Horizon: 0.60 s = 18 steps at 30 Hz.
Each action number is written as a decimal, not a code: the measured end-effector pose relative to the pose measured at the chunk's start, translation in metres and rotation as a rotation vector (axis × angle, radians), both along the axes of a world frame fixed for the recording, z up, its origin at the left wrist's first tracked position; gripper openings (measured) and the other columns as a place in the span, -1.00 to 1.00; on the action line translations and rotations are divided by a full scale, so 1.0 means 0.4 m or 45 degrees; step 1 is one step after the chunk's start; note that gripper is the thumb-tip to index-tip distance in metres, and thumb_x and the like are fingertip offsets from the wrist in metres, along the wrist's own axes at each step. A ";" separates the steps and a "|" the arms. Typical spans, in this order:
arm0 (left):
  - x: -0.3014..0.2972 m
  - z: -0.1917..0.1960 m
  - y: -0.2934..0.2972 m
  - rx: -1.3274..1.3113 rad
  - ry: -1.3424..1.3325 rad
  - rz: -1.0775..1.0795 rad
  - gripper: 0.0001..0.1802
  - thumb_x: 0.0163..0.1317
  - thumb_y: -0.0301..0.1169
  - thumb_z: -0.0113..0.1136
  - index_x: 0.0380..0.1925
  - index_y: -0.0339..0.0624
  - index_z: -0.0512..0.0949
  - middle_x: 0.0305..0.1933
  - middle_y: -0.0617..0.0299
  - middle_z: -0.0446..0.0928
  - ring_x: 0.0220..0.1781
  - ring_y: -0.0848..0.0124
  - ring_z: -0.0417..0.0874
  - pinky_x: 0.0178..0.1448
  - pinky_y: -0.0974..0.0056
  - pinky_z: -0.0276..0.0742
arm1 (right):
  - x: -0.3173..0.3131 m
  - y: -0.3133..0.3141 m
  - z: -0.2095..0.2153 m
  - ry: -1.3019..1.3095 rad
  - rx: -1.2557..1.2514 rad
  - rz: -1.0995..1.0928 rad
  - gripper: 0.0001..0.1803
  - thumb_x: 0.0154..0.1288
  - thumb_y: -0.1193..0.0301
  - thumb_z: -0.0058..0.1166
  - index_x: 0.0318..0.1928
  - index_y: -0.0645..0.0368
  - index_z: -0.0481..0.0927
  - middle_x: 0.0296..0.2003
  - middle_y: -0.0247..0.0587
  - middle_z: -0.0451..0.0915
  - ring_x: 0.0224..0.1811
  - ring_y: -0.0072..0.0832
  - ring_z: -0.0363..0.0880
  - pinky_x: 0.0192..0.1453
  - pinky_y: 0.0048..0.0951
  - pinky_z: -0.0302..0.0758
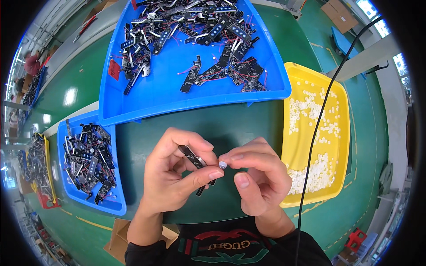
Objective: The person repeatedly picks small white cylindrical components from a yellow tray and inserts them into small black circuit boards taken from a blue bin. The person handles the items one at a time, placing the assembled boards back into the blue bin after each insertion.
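Note:
My left hand (171, 177) is closed around a narrow black circuit board (191, 156), with the thumb and fingers pinching it. The board slants down, and its lower end shows below the thumb. At the thumb tip a small round white cap (222, 165) stands at the board's edge; whether it is fixed there I cannot tell. My right hand (262, 177) is beside it. Its forefinger tip touches or nearly touches the cap, while its thumb stays apart, with nothing seen between them.
A large blue tray (177, 108) of black circuit boards with thin red wires lies ahead. Left of my hands is a smaller blue tray (120, 195) of similar boards. A yellow tray (306, 144) of small white caps stands right, crossed by a hanging black cable (316, 128).

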State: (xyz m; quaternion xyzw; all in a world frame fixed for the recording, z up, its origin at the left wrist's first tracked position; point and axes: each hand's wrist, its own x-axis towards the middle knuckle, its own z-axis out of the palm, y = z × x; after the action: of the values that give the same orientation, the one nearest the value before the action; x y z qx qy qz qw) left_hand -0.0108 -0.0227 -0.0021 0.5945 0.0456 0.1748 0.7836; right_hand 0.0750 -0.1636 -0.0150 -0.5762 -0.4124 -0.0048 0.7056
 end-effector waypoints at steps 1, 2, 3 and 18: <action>0.001 -0.001 0.000 -0.010 -0.012 -0.005 -0.61 0.07 -0.71 0.30 -0.14 -0.27 0.38 -0.38 0.15 0.54 -0.40 0.52 0.59 -0.50 0.50 0.55 | -0.002 -0.002 0.003 0.023 0.007 -0.001 -0.73 0.03 0.68 0.14 -0.18 0.35 0.59 -0.29 -0.02 0.65 -0.36 -0.31 0.61 -0.26 -0.44 0.43; 0.002 -0.001 0.001 -0.019 -0.024 -0.011 -0.62 0.07 -0.71 0.30 -0.14 -0.27 0.38 -0.39 0.15 0.54 -0.40 0.52 0.59 -0.50 0.50 0.55 | -0.004 -0.002 0.004 0.029 0.013 -0.001 -0.73 0.03 0.68 0.15 -0.17 0.35 0.59 -0.30 -0.02 0.65 -0.35 -0.30 0.61 -0.26 -0.44 0.44; 0.001 0.001 0.000 -0.024 -0.002 -0.012 -0.62 0.07 -0.71 0.30 -0.15 -0.27 0.38 -0.39 0.15 0.54 -0.40 0.52 0.59 -0.49 0.50 0.55 | -0.006 -0.002 0.005 0.035 0.018 -0.001 -0.72 0.02 0.68 0.15 -0.17 0.35 0.59 -0.30 -0.02 0.65 -0.35 -0.30 0.62 -0.27 -0.44 0.44; 0.003 0.016 0.006 0.019 0.158 0.127 -0.70 0.13 -0.63 0.29 -0.20 -0.24 0.38 -0.39 0.25 0.52 -0.47 0.61 0.54 -0.53 0.52 0.47 | -0.009 0.000 0.027 -0.180 -0.266 -0.058 -0.68 0.06 0.62 0.12 -0.10 0.34 0.58 -0.18 0.00 0.63 -0.27 -0.24 0.60 -0.21 -0.42 0.51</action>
State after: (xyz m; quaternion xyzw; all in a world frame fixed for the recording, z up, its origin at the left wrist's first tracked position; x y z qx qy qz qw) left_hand -0.0097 -0.0203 0.0043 0.6068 0.1224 0.1768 0.7652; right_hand 0.0712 -0.1636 -0.0042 -0.6541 -0.4461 -0.0186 0.6106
